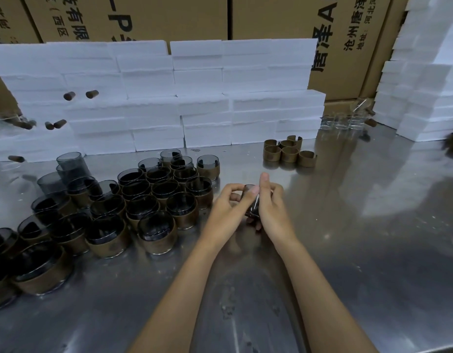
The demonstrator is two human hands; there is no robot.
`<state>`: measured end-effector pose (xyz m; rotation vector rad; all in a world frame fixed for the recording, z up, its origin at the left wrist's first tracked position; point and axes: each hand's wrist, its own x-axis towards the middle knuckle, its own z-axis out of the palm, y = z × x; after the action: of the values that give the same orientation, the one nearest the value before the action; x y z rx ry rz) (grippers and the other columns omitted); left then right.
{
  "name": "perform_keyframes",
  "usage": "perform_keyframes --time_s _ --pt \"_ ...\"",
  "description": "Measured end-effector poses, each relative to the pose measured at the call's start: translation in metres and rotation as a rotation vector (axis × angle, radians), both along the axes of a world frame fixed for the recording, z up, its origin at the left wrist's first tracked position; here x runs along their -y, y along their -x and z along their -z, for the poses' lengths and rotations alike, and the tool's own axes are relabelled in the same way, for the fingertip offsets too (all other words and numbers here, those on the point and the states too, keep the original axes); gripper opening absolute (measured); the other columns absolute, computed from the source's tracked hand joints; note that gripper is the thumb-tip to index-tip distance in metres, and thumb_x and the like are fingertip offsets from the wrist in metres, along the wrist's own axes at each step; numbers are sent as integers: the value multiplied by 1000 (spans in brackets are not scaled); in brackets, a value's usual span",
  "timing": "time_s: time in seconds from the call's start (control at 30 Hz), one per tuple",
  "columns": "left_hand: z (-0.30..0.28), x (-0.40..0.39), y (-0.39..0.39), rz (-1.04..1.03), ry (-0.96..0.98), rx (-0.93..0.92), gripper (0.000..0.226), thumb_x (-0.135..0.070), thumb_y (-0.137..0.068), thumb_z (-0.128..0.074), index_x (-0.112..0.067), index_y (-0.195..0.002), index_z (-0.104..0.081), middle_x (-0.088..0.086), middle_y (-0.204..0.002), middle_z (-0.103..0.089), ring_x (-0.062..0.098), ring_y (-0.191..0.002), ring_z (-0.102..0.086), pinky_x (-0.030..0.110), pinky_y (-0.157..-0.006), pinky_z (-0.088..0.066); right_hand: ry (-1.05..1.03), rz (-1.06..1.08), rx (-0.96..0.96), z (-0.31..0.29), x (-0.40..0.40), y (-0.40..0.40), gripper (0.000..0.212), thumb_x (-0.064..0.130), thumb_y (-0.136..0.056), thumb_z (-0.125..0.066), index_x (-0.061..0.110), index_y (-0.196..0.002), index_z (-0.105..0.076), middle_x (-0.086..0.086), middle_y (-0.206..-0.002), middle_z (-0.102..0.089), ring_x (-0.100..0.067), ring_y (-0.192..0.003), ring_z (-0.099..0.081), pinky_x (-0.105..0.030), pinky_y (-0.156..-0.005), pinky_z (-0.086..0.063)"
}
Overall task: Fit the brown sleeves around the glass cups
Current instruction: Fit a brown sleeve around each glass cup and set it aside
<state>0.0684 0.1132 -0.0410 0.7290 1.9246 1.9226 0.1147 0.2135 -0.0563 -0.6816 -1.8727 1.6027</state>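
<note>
Your left hand [229,202] and right hand [270,202] are both clamped on one glass cup [252,200], lifted just above the counter [347,225], likely to work a sleeve round it. Spare brown sleeves [287,150] wait beyond the cup, finished cups [154,200] left of it.

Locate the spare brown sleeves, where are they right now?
Head view: the empty brown sleeves stand clustered on the metal table, beyond and right of both hands, just before the white foam blocks.
</note>
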Motion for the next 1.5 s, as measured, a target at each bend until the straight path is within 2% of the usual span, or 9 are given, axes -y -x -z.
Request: perform_keyframes --time_s 0.17,0.33,0.43,0.7,0.8,1.03,1.27,1.37,1.5 --pt "-3 1 2 -53 -107 150 34 -32 -101 -63 -6 -124 -65 13 -110 -70 19 -91 -69 43 -84 -58 36 -16 32 -1 1 -4 78 76 -94 -41 23 -150 -37 -10 -133 -63 -29 -116 -63 -47 -101 -51" --pt "-3 3 4 45 -230 325 31 -21 -108 -51 1 -124 -65 13 -99 -77 22 -78 -74 33 -66 -61 85 -143 -26 -6 2 -10 62 73 -70 -74 32 -117 -68 11 -101 -76 -3 -86 -70 -17 -69 -50" --pt "-1 3 6 36 -258 342 18 -21 -105 -56 -5 -111 -60 3 -86 -77 15 -73 -73 30 -62 -60 54 -175 -11 -7 3 -9 36 63 -87 -69 32 -105 -75 13 -96 -78 -1 -87 -72 -14 -68 -50" --pt "4 1 1 -38 -146 194 29 -34 -98 -66 -11 -117 -67 1 -103 -74 13 -90 -70 27 -80 -56 -5 -28 32 -2 6 -5 71 74 -97 -32 16 -122 -65 -8 -115 -73 -24 -111 -68 -50 -102 -52" --pt "7 2 4 -168 -152 66 15 -25 -99 -66 -17 -111 -69 -6 -102 -71 -3 -88 -65 19 -81 -53 -35 -20 31 -3 8 -4 65 64 -103 -28 16 -124 -67 -9 -113 -73 -28 -109 -68 -54 -99 -52" --pt "6 3 8 -242 -186 126 12 -20 -104 -58 -15 -107 -69 2 -106 -72 19 -105 -67 30 -84 -57 -111 14 -30 -1 8 -6 38 36 -109 -42 7 -115 -66 -13 -105 -73 -32 -100 -69 -54 -94 -54" --pt "-9 7 -6 53 -189 210 51 -63 -87 -62 -20 -107 -82 6 -108 -79 19 -108 -74 34 -96 -56 99 -99 -73 -10 13 -14 68 72 -75 -68 25 -124 -61 4 -113 -74 -6 -104 -69 -12 -79 -52" --pt "-10 4 -10 71 -170 184 33 -54 -97 -59 -32 -92 -84 -2 -101 -80 8 -95 -76 17 -73 -56 80 -198 -16 -11 11 -16 66 85 -84 -48 35 -122 -69 15 -113 -75 4 -108 -67 -18 -89 -49" --pt "-9 4 -10 71 -175 181 36 -46 -102 -57 -25 -91 -84 4 -94 -80 14 -93 -76 25 -75 -60 45 -173 15 -9 11 -11 74 84 -90 -28 32 -123 -69 7 -113 -76 1 -103 -70 -24 -88 -54"
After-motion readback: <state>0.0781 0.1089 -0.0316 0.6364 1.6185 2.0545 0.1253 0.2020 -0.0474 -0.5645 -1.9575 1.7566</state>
